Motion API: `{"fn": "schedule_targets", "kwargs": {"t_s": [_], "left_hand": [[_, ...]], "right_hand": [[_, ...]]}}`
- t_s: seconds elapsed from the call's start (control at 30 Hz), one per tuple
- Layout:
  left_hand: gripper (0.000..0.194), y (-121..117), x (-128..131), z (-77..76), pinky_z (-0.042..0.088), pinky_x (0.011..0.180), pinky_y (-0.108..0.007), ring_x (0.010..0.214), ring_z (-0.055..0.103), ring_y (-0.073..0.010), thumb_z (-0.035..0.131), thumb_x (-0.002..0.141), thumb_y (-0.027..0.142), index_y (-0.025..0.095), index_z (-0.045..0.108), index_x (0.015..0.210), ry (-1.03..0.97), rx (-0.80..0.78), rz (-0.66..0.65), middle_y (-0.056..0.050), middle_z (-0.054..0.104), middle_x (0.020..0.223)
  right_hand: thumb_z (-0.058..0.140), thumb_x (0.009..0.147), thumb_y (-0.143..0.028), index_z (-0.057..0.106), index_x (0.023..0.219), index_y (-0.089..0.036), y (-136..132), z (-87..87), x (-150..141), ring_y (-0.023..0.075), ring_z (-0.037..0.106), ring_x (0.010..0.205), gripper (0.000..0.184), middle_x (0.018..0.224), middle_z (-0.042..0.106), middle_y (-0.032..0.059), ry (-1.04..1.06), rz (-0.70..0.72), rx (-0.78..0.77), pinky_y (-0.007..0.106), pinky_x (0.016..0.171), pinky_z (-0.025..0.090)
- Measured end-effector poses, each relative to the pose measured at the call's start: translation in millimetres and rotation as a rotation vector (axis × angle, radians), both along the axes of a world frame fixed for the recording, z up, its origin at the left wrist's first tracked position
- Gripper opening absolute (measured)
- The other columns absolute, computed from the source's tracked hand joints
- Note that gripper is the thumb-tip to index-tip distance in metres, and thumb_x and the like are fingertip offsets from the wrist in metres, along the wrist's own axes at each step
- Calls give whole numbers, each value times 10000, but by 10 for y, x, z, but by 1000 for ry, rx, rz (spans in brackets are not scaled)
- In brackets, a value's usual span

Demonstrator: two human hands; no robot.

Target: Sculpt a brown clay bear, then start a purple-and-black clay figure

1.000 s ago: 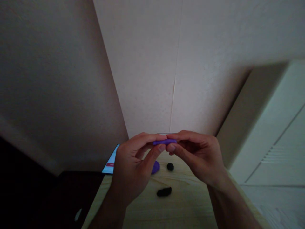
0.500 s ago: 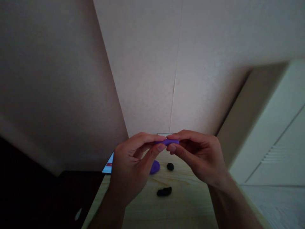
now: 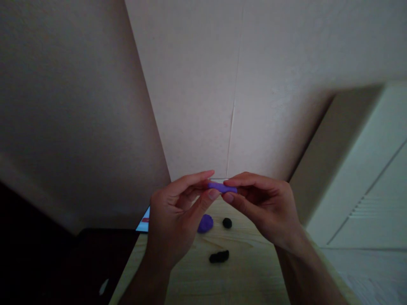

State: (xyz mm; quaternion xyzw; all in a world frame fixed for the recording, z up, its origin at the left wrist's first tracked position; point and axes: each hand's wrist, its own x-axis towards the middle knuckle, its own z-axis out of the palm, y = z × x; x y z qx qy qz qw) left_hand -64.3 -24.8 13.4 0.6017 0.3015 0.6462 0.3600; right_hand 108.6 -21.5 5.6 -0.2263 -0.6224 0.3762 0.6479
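A small flat strip of purple clay [image 3: 221, 187] is held up over the table between both hands. My left hand [image 3: 176, 216] pinches its left end with thumb and fingers. The right end is pinched by my right hand [image 3: 265, 207]. Below them, on the light wooden table [image 3: 248, 271], lie a purple clay lump [image 3: 205, 223], a small black clay ball [image 3: 227, 223] and a longer black clay piece [image 3: 219, 256].
A lit phone screen [image 3: 144, 218] lies at the table's far left edge. Pale walls meet in a corner behind. A white cabinet [image 3: 365, 178] stands at the right. Left of the table the area is dark.
My left index finger has lifted and straightened off the purple strip. The left hand shifted slightly, uncovering more of the purple lump on the table. The right hand has barely moved.
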Motion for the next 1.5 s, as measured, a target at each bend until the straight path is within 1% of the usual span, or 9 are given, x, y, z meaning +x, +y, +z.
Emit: {"fn": "schedule_targets", "kwargs": {"t_s": [0.23, 0.4, 0.5, 0.6, 0.73, 0.97, 1.2, 1.37, 1.5], "left_hand": [[81, 91, 23, -66, 645, 858, -283, 945, 786, -185, 842, 854, 282, 259, 846, 931, -57, -28, -97, -36, 824, 1042], [90, 211, 23, -98, 607, 910, -309, 903, 750, -168, 700, 935, 256, 214, 778, 919, -315, -63, -78, -30, 794, 915], [76, 320, 39, -113, 590, 722, -275, 725, 683, -145, 647, 878, 218, 177, 711, 867, -414, -131, -141, -13, 691, 761], [85, 455, 33, -181, 481, 557, -235, 612, 570, -119, 613, 817, 252, 180, 631, 857, -384, -228, -170, 20, 553, 713], [127, 639, -52, -456, 451, 568, -256, 582, 489, -122, 510, 832, 353, 228, 498, 848, -70, -315, -93, 53, 439, 707], [183, 571, -302, -1189, 358, 628, -292, 635, 484, -158, 675, 750, 223, 223, 500, 701, 453, -418, 78, 39, 517, 655], [264, 462, -294, -1628, 396, 712, -301, 750, 542, -182, 774, 696, 222, 230, 529, 796, 551, -438, 110, 27, 597, 800], [351, 462, -287, -1657, 410, 669, -283, 700, 543, -165, 747, 729, 327, 248, 404, 734, 388, -455, 8, 44, 568, 708], [427, 368, -272, -1662, 489, 713, -290, 762, 625, -169, 772, 743, 383, 252, 365, 764, 241, -472, -122, 8, 666, 813]], "right_hand": [[904, 769, -136, 838, 967, -272, -10, -31, -66, 149, 795, 853, 248, 929, 848, 12, 28, 16, -39, 252, 816, 670], [859, 843, -341, 790, 1023, -222, 280, -192, 3, 177, 783, 913, 227, 1055, 833, 59, -111, -122, -73, 312, 842, 650], [666, 988, -420, 724, 1211, -165, 557, -432, -2, 186, 780, 941, 344, 1069, 820, 104, -571, -294, -190, 312, 817, 630], [675, 971, -271, 767, 1127, -129, 745, -693, -39, 198, 774, 856, 229, 988, 824, 115, -836, -235, -254, 329, 792, 614], [748, 926, -211, 751, 1142, -99, 814, -965, -70, 234, 749, 940, 243, 1070, 787, 143, -1106, -154, -300, 384, 862, 611], [674, 1014, -368, 633, 1336, -182, 800, -1205, -212, 258, 690, 1143, 374, 1356, 658, 114, -1363, -60, -336, 473, 960, 609], [671, 1016, -373, 632, 1334, -186, 811, -1321, -294, 259, 689, 1143, 372, 1358, 655, 106, -1229, 37, -371, 478, 956, 610], [728, 954, -313, 724, 1193, -137, 664, -1420, -154, 224, 773, 943, 296, 1082, 794, 107, -888, 38, -427, 346, 835, 630], [765, 881, -491, 793, 1058, -163, 416, -1509, -8, 219, 794, 809, 374, 941, 838, 97, -673, 58, -469, 319, 725, 633]]}}
